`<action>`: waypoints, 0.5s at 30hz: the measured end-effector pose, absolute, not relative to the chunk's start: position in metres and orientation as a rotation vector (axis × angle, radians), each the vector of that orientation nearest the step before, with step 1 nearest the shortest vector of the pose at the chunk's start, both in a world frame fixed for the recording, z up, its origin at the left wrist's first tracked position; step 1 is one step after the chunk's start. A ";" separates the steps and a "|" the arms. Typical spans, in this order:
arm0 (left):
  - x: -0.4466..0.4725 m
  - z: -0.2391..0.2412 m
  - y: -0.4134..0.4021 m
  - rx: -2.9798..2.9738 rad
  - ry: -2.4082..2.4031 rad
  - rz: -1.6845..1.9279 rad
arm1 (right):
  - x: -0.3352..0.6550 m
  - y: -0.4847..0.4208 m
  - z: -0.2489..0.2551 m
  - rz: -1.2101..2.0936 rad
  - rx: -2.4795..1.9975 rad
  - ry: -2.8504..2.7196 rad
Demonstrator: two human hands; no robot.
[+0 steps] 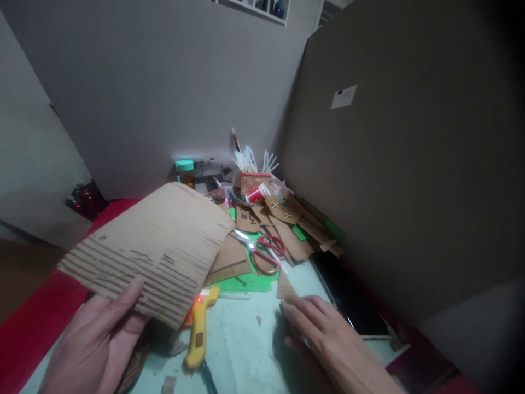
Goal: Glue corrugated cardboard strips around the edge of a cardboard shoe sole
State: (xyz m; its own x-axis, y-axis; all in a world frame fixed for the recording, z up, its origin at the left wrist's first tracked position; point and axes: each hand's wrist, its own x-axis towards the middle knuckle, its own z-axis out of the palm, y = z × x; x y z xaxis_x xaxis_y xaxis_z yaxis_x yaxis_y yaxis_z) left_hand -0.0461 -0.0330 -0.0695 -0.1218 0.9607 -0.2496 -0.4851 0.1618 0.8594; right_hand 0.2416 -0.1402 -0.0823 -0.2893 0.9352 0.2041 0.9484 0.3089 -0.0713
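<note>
One cardboard sheet [156,246]: left, ridges slanting toward near right
Left hand [102,339]: nearer, pinching its near edge
Right hand [320,328]: well right, curled by cardboard scrap [285,287]; can't tell if gripping

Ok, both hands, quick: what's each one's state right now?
Left hand: closed, holding a flat brown corrugated-cardboard sheet.
Right hand: fingers partly curled beside a small brown cardboard piece; whether it grips that can't be told.

In dim light, the pale green bench [241,350] stands before a grey far wall [184,82], a white frame [286,21] above, with a darker panel [389,164] at right bearing a white label [343,97] and a pale wall [33,115] at left.
</note>
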 end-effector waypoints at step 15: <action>-0.049 -0.067 -0.030 0.633 0.909 1.426 | 0.169 -0.087 -0.136 -0.175 -1.066 -2.734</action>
State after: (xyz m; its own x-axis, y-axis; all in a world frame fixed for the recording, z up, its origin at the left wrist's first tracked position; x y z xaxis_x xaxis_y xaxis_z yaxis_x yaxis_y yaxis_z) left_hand -0.0493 -0.0299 -0.0665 -0.0806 0.9856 -0.1484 -0.5507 0.0801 0.8308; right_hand 0.1695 -0.0871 -0.1355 -0.7196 0.6555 0.2292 0.6794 0.7329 0.0368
